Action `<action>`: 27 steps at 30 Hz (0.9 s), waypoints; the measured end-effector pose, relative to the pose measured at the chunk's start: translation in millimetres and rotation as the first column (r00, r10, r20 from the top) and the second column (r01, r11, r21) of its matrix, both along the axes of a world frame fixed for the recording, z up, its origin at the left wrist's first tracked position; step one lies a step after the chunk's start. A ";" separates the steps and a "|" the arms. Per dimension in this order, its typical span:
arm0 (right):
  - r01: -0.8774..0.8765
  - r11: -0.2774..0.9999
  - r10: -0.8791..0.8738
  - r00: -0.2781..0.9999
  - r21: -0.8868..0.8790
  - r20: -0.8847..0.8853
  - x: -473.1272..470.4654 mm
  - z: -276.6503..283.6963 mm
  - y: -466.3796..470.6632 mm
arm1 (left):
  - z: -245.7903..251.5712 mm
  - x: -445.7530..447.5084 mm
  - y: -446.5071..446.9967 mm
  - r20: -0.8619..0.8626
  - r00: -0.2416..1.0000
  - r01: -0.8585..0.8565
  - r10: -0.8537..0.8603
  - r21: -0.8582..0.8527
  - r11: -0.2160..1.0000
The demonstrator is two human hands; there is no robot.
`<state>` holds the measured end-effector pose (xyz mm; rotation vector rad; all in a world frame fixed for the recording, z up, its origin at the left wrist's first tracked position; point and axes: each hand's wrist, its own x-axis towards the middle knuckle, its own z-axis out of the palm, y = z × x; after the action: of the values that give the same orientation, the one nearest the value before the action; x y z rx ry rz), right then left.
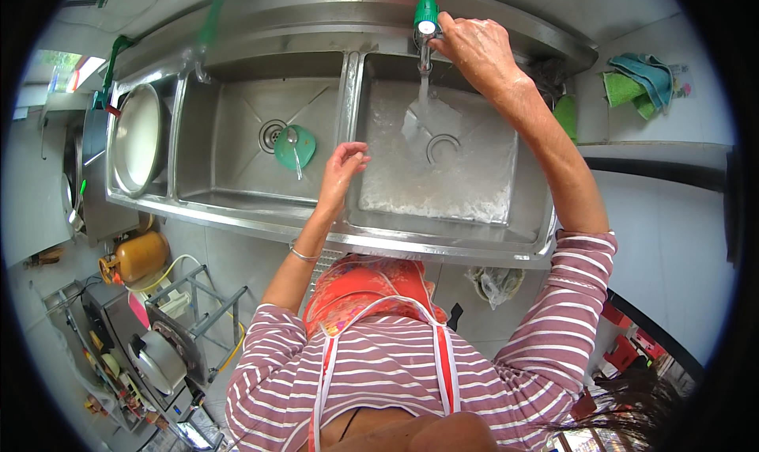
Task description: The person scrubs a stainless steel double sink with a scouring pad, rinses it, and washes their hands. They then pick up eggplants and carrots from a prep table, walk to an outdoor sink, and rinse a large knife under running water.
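My right hand (479, 51) grips the side of a green and chrome tap (426, 13) at the back of the right sink basin (433, 182). Water (423, 89) streams from the spout and spreads over the basin floor around its drain (443, 149). My left hand (345, 166), empty with loosely bent fingers, hovers by the steel divider (351, 105) between the basins. Left of it, in the middle basin (243, 170), a green bowl (303, 143) rests partly over the drain strainer (270, 136). A metal spoon (295, 150) lies in the bowl, its handle past the rim.
A large metal basin (139, 140) leans in the left compartment. Green and blue cloths (637, 87) hang at the right wall. Below left are an orange gas cylinder (139, 255), a metal stand (201, 304) and a lidded pot (159, 360). A plastic bag (497, 285) is below the sink's front edge.
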<state>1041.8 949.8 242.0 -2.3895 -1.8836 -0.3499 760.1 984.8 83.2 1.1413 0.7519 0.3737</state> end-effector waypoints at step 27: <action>0.461 0.777 0.232 0.421 0.427 -0.877 29.6 -104.5 -99.1 | -39.1 -76.0 -12.9 -0.027 0.984 -0.175 0.177 0.046 0.983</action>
<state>1071.3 850.7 137.5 -1.6200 -0.8387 0.2865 684.1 971.9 44.1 1.1271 0.8786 0.5242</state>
